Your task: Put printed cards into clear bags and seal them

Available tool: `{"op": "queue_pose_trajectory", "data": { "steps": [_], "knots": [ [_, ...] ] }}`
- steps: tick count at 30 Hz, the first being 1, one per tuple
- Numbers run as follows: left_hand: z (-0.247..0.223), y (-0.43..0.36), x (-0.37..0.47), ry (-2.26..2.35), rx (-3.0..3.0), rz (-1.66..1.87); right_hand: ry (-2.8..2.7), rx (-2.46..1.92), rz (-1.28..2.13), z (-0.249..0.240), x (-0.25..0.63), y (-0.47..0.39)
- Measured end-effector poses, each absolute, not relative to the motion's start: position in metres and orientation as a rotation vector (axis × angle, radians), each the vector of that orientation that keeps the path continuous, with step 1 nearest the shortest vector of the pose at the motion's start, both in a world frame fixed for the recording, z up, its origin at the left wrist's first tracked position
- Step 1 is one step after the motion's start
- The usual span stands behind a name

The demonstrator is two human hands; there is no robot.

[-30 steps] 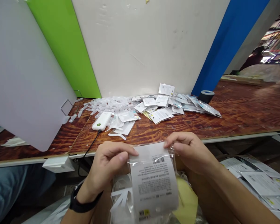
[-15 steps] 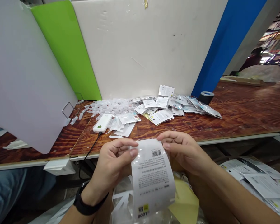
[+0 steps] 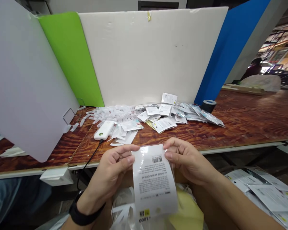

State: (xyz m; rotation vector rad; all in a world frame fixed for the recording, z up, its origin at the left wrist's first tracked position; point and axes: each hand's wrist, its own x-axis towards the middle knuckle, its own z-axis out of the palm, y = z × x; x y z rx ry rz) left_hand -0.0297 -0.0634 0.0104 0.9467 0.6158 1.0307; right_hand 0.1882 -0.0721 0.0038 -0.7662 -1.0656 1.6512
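Note:
A clear plastic packet with a white printed card (image 3: 155, 187) hangs in front of me, its text and barcode upside down to my view. My left hand (image 3: 114, 167) pinches its upper left corner between thumb and fingers. At the upper right corner my right hand (image 3: 186, 159) grips the same packet the same way. Below it, a yellow sheet (image 3: 188, 212) and clear plastic with white strips (image 3: 122, 207) lie near my lap, partly covered by the packet.
On the wooden table (image 3: 249, 118) are piled similar packets (image 3: 164, 124), small translucent plastic pieces (image 3: 105, 111), a white power bank (image 3: 104, 130) with a black cable, and a tape roll (image 3: 208, 105). White, green and blue panels stand around. More packets (image 3: 266, 191) are stacked at lower right.
The view has tilted up slightly, so the table sits a little lower. Both hands, still on the packet, appear slightly further left, and the packet's top edge is more evenly stretched.

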Motion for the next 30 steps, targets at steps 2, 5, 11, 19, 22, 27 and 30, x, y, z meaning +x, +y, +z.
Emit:
{"op": "queue_pose_trajectory", "data": {
  "steps": [2, 5, 11, 19, 22, 27, 30],
  "knots": [
    [0.011, -0.062, -0.032, 0.593, 0.931, 1.001, -1.084, -0.721, 1.712, 0.004, 0.191, -0.074],
    [0.011, -0.059, -0.035, 0.603, 0.935, 0.969, -1.164, -0.687, 1.801, 0.004, 0.193, -0.075],
    [0.006, -0.038, -0.049, 0.912, 1.166, 0.949, -1.085, -0.877, 1.550, 0.003, 0.197, -0.064],
    [-0.010, 0.074, -0.050, 1.700, 1.407, 1.008, -1.519, -1.454, 1.257, -0.004, 0.190, -0.056],
    [-0.012, 0.091, -0.040, 1.705, 1.394, 0.962, -1.649, -1.454, 1.254, -0.005, 0.187, -0.060],
    [-0.008, 0.092, -0.029, 1.635, 1.323, 0.956, -1.743, -1.483, 1.164, -0.010, 0.189, -0.060],
    [-0.009, 0.090, -0.023, 1.549, 1.223, 0.906, -1.786, -1.485, 1.120, -0.012, 0.190, -0.061]
  ]
}}
